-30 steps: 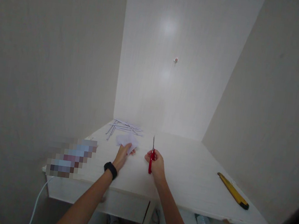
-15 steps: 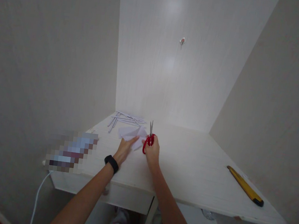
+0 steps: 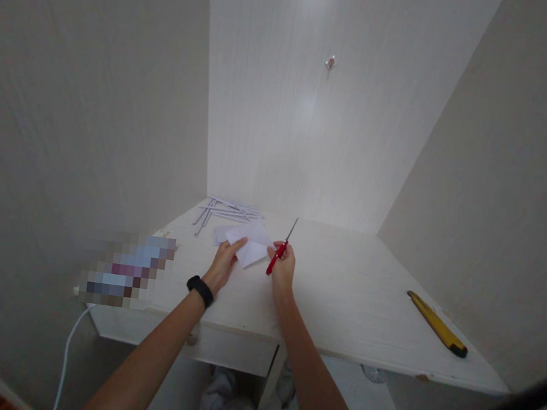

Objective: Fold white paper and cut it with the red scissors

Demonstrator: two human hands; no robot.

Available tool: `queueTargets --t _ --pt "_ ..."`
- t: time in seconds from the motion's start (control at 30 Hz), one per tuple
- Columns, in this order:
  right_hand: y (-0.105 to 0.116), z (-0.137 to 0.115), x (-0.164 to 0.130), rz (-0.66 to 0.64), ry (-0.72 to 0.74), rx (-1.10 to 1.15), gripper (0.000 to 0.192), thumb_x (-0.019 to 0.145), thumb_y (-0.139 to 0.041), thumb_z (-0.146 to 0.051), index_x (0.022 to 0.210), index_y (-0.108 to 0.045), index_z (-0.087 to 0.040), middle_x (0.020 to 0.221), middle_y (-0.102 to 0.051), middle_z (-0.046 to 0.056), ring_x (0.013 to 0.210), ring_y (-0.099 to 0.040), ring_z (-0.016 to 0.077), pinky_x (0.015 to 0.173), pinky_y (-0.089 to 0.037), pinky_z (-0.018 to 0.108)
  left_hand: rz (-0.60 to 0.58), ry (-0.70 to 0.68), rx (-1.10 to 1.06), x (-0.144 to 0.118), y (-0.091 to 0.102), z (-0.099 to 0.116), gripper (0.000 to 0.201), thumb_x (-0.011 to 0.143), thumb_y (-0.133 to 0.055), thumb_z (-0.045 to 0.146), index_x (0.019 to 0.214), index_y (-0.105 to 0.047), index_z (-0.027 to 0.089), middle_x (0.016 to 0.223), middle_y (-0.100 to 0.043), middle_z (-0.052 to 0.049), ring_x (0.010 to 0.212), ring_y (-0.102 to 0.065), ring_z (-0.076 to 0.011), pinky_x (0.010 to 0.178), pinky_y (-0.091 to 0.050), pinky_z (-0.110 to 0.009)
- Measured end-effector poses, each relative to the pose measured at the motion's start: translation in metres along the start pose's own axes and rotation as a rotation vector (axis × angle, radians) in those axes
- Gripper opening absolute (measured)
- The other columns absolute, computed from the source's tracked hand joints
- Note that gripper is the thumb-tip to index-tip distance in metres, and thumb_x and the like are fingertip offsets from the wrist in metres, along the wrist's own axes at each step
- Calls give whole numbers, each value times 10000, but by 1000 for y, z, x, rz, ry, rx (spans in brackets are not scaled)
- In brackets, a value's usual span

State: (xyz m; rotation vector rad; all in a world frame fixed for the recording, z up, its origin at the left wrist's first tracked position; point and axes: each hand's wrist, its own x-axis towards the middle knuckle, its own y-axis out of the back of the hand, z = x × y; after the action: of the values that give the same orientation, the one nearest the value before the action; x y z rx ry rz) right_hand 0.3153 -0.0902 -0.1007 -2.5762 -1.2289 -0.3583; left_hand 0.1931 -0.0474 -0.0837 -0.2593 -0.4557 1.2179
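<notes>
A folded sheet of white paper (image 3: 251, 250) is pinched in my left hand (image 3: 223, 264), thumb on top, just above the white desk. My right hand (image 3: 284, 265) is closed round red-handled scissors (image 3: 280, 254), seen edge-on with the blades pointing up and away. The right fingertips are at the paper's right corner; whether they grip it too I cannot make out. Another piece of white paper (image 3: 220, 233) lies behind and left of the held one. Thin white paper strips or rolled sticks (image 3: 230, 211) lie in a loose pile at the back left.
A yellow utility knife (image 3: 436, 324) lies near the right edge of the desk (image 3: 342, 295). At the left a blurred-out device (image 3: 131, 270) sits by a white cable (image 3: 66, 356). Pale walls enclose the desk on three sides. Below are a drawer and an open shelf.
The scissors have turned from showing both red loops to edge-on, tilting right. The held paper has opened out flatter between my hands. The whole view has shifted slightly.
</notes>
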Motion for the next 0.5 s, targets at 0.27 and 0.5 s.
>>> queueTargets --t 0.27,0.5 --pt "4 -1 -3 -4 -86 129 271 916 -564 -289 1145 -572 -145 1115 -610 79 921 -625 197 775 -541 386 4 24 58 -2 1 0 218 842 -631 312 948 -651 123 961 -696 -60 853 -658 -180 811 -520 -396" --pt "12 -34 -20 -202 -153 272 507 865 -440 -625 738 -576 -153 590 -563 -1 445 -497 101 420 -399 227 165 -133 106 -2 0 33 349 614 -780 325 872 -683 111 842 -724 -75 726 -651 -192 641 -492 -287"
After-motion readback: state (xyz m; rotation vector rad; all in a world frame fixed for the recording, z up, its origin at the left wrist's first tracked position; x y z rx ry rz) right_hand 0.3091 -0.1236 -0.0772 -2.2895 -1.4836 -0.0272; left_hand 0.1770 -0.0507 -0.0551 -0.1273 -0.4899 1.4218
